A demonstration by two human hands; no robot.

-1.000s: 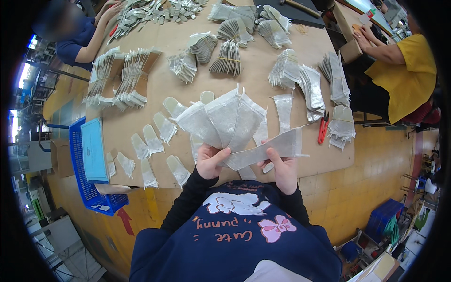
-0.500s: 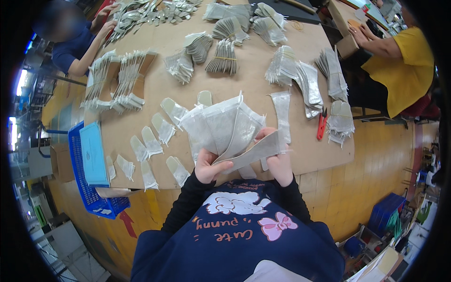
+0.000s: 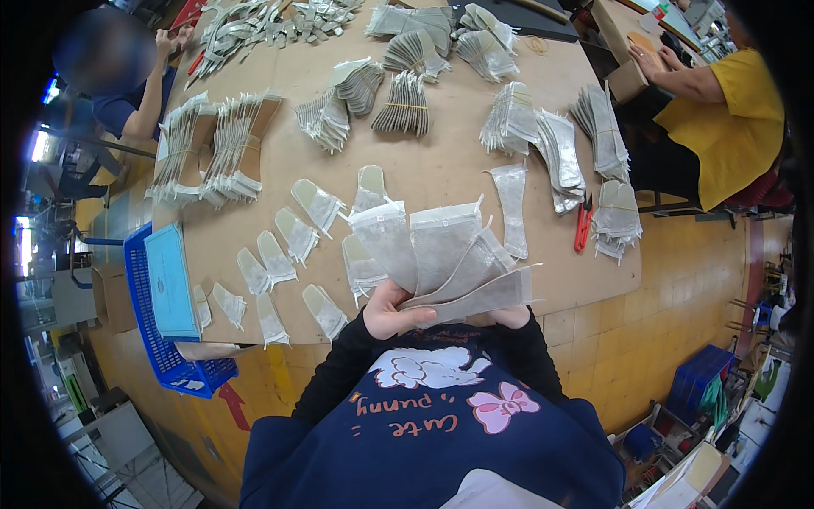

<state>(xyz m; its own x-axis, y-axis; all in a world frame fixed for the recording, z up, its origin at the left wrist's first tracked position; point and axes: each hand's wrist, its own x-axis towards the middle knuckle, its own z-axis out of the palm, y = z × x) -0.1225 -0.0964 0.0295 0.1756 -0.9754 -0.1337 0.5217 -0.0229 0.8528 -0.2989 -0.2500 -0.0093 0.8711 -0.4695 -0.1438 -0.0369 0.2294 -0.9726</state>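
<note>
Our left hand (image 3: 392, 310) clenches the base of a fan of grey pieces (image 3: 445, 254) at lower centre; our right hand (image 3: 510, 316) grips beneath it; their long axes splay toward the upper frame and right, over the worktop (image 3: 449, 174).

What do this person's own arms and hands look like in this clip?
Both arms wear long black sleeves reaching the wrists, beneath a navy top. The left hand and right hand are bare: no gloves; rings or watch cannot be made out.
</note>
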